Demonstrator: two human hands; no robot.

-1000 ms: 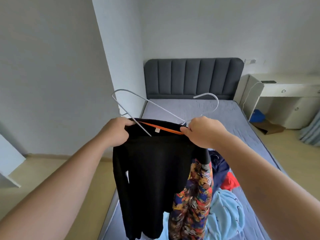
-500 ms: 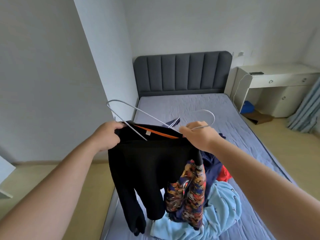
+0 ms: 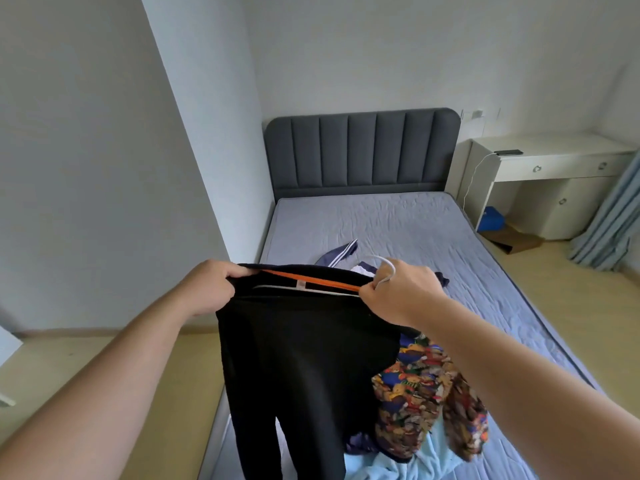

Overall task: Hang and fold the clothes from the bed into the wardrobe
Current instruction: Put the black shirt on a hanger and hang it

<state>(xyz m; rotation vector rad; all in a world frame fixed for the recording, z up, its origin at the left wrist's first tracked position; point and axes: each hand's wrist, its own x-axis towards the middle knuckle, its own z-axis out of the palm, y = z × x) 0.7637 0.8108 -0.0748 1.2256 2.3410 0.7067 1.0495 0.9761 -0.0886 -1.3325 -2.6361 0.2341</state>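
I am at the foot of the bed [image 3: 398, 223], and I place everything from there. Nearest me, over its foot end, the black top [image 3: 304, 358] hangs from my two hands, its body and one sleeve dropping below the mattress edge on the bed's left side. My left hand [image 3: 211, 289] is closed on the left end of the collar. My right hand [image 3: 398, 292] is closed on the right end, its fingers [image 3: 372, 292] pinching cloth and the white wire hanger [image 3: 384, 268] together; the hook curls up above my knuckles, and a pale bar of the hanger shows inside the neck opening, just under the orange collar lining [image 3: 311, 280].

So I judge the step in hand is threading the hanger into this top. Next I should seat both shoulders squarely on the wire, let the collar go, take the hook alone and carry it to the wardrobe, which is not in view.

Under the top, on the foot of the bed, lie a bright cartoon-print garment [image 3: 426, 403] and a pale blue one [image 3: 408, 465]. Farther up the mattress sits a navy piece with white stripes [image 3: 337, 254]. Beyond is the grey padded headboard [image 3: 360, 154], and right of it a white surface [image 3: 554, 148] carrying a dark phone [image 3: 508, 152].
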